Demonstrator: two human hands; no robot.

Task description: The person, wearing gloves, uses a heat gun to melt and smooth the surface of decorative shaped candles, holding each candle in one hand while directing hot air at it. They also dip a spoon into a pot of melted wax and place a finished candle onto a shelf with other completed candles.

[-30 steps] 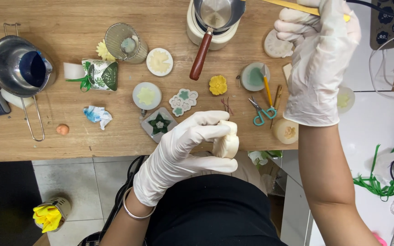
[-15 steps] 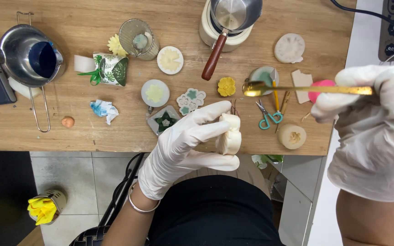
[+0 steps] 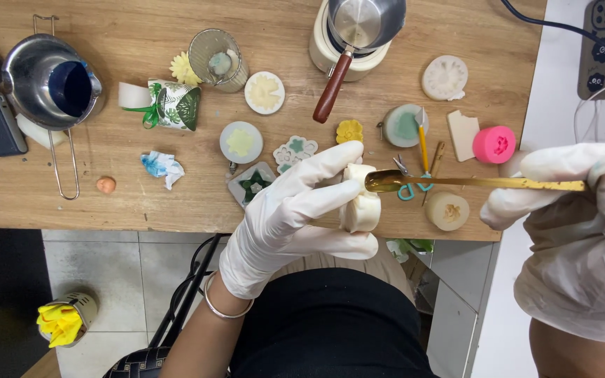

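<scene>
- Gripping a pale cream mould (image 3: 360, 201), the gloved left hand (image 3: 295, 217) has its fingers clamped on it: index finger stretched over the top, thumb pressed along the underside, the mould held at the fingertips above the near edge of the wooden table (image 3: 141, 203).
- Pinched in the gloved right hand (image 3: 582, 238) is a long gold spoon (image 3: 470, 183); the fingers are closed together around the far end of its handle.
- The spoon's bowl lies just beyond the left index fingertip, touching or just over the upper rim of the mould; which of the two cannot be told.
- Past the left fingertips, on the table, lie a flower-shaped pale green piece (image 3: 295, 150) and a small yellow flower (image 3: 349, 130).
- Under the spoon's handle, between the two hands, sit teal-handled scissors (image 3: 407, 183) and a round cream mould (image 3: 447, 211).
- Just beyond the right fingers stands a pink round mould (image 3: 494, 144).
- Well beyond the left hand, a steel pot with a brown handle (image 3: 358, 35) sits on a cream base.
- Far to the outer side of the left hand stands a steel pitcher (image 3: 47, 80), dark blue inside.
</scene>
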